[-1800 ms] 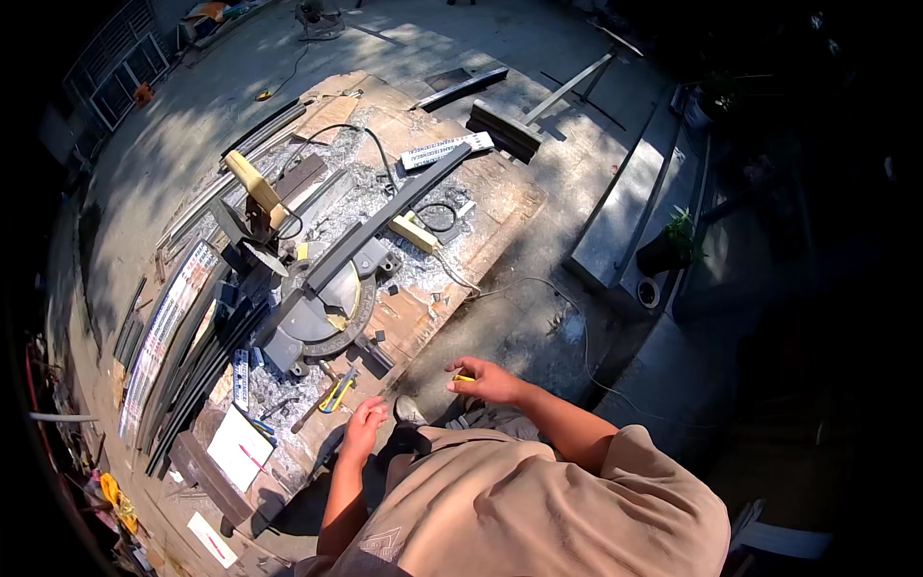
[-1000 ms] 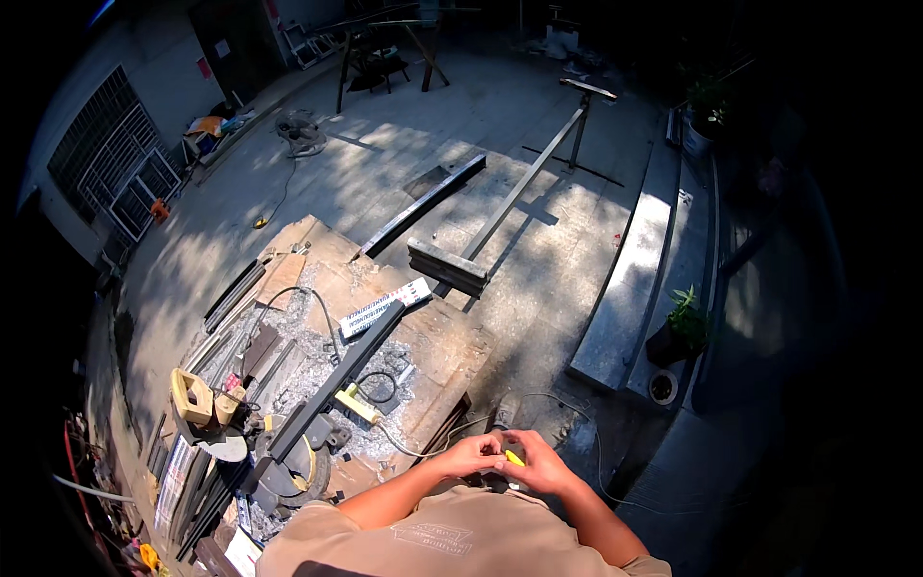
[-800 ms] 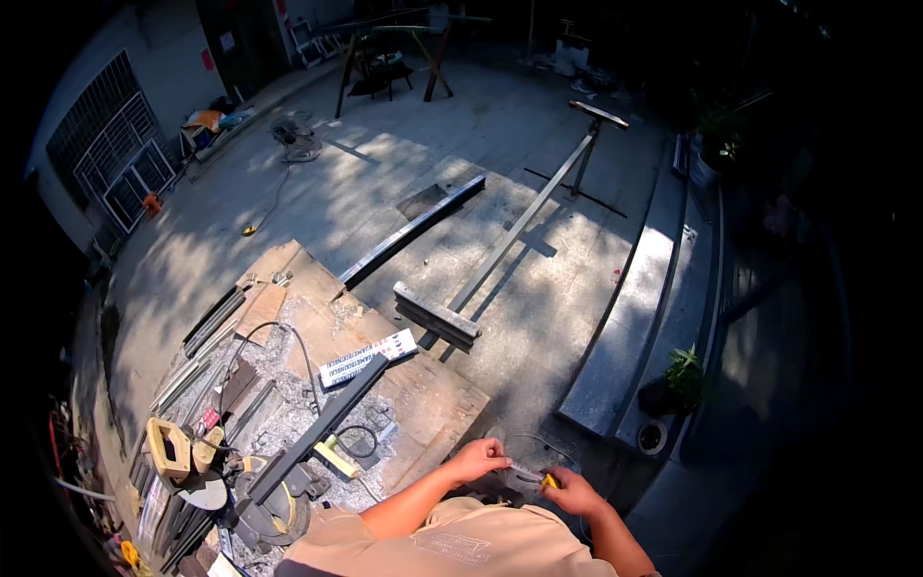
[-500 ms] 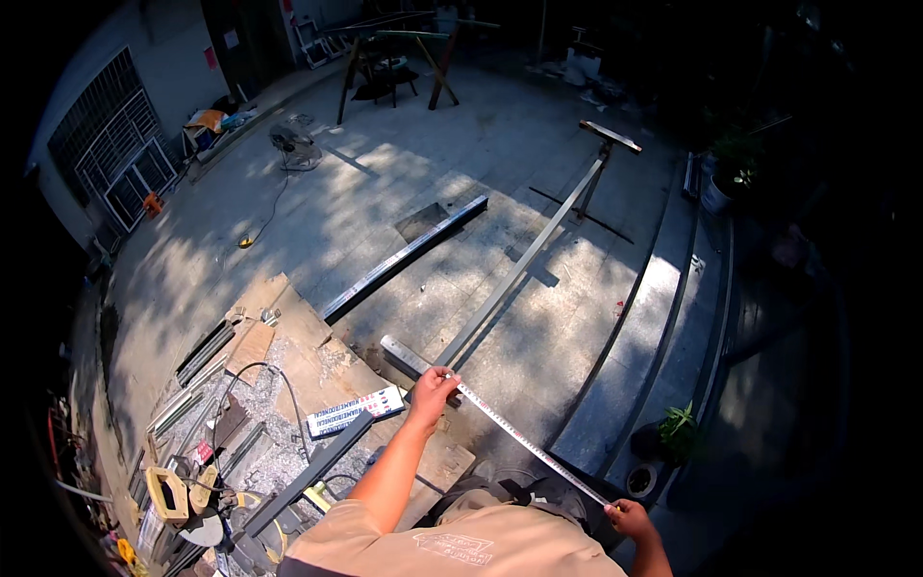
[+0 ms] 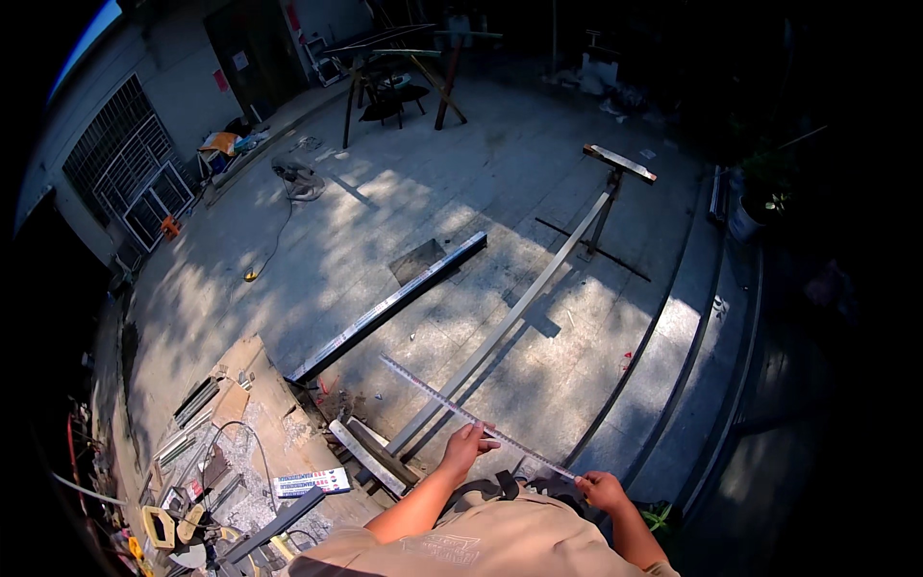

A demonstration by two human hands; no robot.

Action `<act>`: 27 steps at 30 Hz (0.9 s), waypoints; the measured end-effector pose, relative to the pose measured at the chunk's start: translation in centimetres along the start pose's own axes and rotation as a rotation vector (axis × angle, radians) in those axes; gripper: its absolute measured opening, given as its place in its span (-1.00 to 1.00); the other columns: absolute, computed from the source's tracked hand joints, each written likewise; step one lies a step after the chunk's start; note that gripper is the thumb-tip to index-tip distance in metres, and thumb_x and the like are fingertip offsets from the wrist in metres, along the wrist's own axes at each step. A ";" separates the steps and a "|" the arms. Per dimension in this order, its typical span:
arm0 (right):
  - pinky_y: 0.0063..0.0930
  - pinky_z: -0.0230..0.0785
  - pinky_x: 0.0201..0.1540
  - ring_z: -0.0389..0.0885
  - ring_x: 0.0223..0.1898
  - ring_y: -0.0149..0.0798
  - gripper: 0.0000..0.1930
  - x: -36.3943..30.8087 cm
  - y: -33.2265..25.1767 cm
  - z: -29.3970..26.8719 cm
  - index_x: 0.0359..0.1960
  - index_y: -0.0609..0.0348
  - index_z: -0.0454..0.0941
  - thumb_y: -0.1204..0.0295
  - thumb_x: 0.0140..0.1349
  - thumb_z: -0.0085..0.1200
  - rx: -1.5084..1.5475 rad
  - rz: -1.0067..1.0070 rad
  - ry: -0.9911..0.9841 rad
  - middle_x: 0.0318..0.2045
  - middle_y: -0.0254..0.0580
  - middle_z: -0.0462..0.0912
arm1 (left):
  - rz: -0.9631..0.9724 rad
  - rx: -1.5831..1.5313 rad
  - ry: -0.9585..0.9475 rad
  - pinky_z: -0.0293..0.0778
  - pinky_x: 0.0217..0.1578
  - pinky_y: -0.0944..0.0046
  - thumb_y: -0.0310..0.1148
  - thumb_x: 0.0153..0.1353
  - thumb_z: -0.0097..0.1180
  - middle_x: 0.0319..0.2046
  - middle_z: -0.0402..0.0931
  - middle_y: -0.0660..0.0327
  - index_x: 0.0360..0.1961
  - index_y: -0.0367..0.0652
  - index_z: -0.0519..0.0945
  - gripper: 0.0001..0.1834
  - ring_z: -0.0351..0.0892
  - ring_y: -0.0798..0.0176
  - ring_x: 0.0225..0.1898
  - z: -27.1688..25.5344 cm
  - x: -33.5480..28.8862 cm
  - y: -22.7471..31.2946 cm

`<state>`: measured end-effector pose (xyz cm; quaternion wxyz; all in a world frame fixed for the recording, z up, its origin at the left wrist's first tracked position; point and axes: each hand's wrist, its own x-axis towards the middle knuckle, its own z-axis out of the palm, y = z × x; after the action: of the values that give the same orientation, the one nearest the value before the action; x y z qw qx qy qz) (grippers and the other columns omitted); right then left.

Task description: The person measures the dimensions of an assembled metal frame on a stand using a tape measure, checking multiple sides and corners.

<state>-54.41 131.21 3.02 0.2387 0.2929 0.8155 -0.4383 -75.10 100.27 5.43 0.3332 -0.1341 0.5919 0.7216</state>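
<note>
A strip of measuring tape [image 5: 538, 456] runs slantwise in front of my body, between my two hands. My left hand [image 5: 463, 452] pinches it partway along, and its free end juts out past the fingers to the far left, over the long grey metal bar [image 5: 510, 322]. Closed around the tape's near right end is my right hand [image 5: 602, 491]; whether a tape case sits in the palm is hidden. The bar slopes away from me to a T-shaped stand [image 5: 620, 163] at its far end. Its near end lies by a pale beam [image 5: 368, 459], left of my left hand.
A second, dark-sided long profile [image 5: 389, 306] lies on the paving to the left. Offcuts, a cable and a yellow-handled power saw [image 5: 160, 527] crowd the lower left around a cardboard sheet [image 5: 279, 409]. Curved steps [image 5: 663, 346] border the right. A trestle table [image 5: 394, 58] stands far back.
My left hand has come nearer my body and now grips the tape partway along, with the end sticking out beyond it. The right hand has shifted slightly left, and the view has turned a little.
</note>
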 end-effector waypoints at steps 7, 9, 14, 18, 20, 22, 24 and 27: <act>-0.30 0.50 -0.33 0.64 -0.47 -0.28 -0.53 11.9 -3.3 -15.3 -0.24 0.19 0.78 -0.04 0.41 0.26 0.035 -0.091 -0.006 -0.51 -0.16 0.73 | 0.158 0.029 0.056 0.61 -0.04 0.24 -0.13 0.66 -0.12 -0.17 0.69 0.16 0.11 -0.31 0.63 -0.55 0.73 0.29 -0.18 7.6 11.6 9.2; -0.29 0.51 -0.32 0.67 -0.45 -0.27 -0.55 14.5 -4.3 -19.6 -0.21 0.18 0.79 -0.03 0.39 0.28 0.044 -0.100 0.008 -0.50 -0.13 0.74 | 0.190 -0.015 0.144 0.61 -0.10 0.27 -0.13 0.66 -0.12 -0.18 0.69 0.13 0.08 -0.32 0.63 -0.56 0.71 0.30 -0.23 8.7 15.5 12.1; -0.28 0.54 -0.29 0.70 -0.44 -0.26 -0.56 22.2 1.7 -26.1 -0.20 0.19 0.79 -0.01 0.39 0.29 0.088 0.039 0.044 -0.48 -0.15 0.75 | 0.238 -0.059 0.219 0.57 -0.18 0.31 -0.10 0.64 -0.10 -0.24 0.72 0.10 -0.02 -0.26 0.64 -0.58 0.65 0.33 -0.28 12.5 29.4 17.7; -0.30 0.54 -0.29 0.68 -0.43 -0.31 -0.55 24.5 3.6 -31.4 -0.19 0.19 0.79 -0.02 0.41 0.28 0.256 0.200 0.029 -0.46 -0.20 0.74 | 0.226 -0.028 0.155 0.57 -0.14 0.29 -0.06 0.64 -0.09 -0.24 0.71 0.15 -0.03 -0.22 0.64 -0.57 0.66 0.31 -0.24 21.2 41.0 23.6; -0.35 0.49 -0.34 0.60 -0.45 -0.39 -0.57 26.0 3.3 -34.3 -0.21 0.22 0.78 0.02 0.42 0.28 0.383 0.219 0.075 -0.49 -0.30 0.68 | 0.208 0.035 0.033 0.59 -0.10 0.27 -0.05 0.64 -0.09 -0.25 0.69 0.17 -0.03 -0.19 0.64 -0.58 0.68 0.30 -0.21 27.9 45.8 27.6; -0.40 0.40 -0.39 0.52 -0.48 -0.43 -0.62 26.6 2.9 -38.9 -0.25 0.20 0.76 0.08 0.45 0.27 0.469 0.285 0.165 -0.51 -0.37 0.61 | 0.179 0.182 -0.139 0.59 -0.08 0.28 -0.08 0.64 -0.08 -0.21 0.70 0.20 -0.01 -0.21 0.64 -0.59 0.69 0.34 -0.18 34.8 50.0 29.8; -0.42 0.35 -0.37 0.49 -0.44 -0.47 -0.66 28.6 2.3 -40.9 -0.28 0.19 0.74 0.14 0.48 0.23 0.585 0.325 0.235 -0.50 -0.42 0.58 | 0.147 0.351 -0.319 0.59 -0.03 0.29 -0.12 0.63 -0.06 -0.15 0.71 0.20 0.04 -0.23 0.64 -0.60 0.69 0.35 -0.15 40.1 54.4 31.5; -0.44 0.40 -0.32 0.51 -0.42 -0.45 -0.61 32.6 5.2 -43.2 -0.22 0.26 0.76 0.11 0.47 0.25 0.766 0.331 0.325 -0.45 -0.43 0.62 | 0.061 0.531 -0.494 0.59 0.09 0.24 -0.22 0.61 0.00 -0.03 0.70 0.11 0.13 -0.30 0.62 -0.64 0.70 0.31 -0.08 51.0 57.7 34.7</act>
<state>-79.80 179.25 0.67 0.0488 0.5518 0.5633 -0.6130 -129.88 164.32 11.49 0.4675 0.1532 0.6640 0.5632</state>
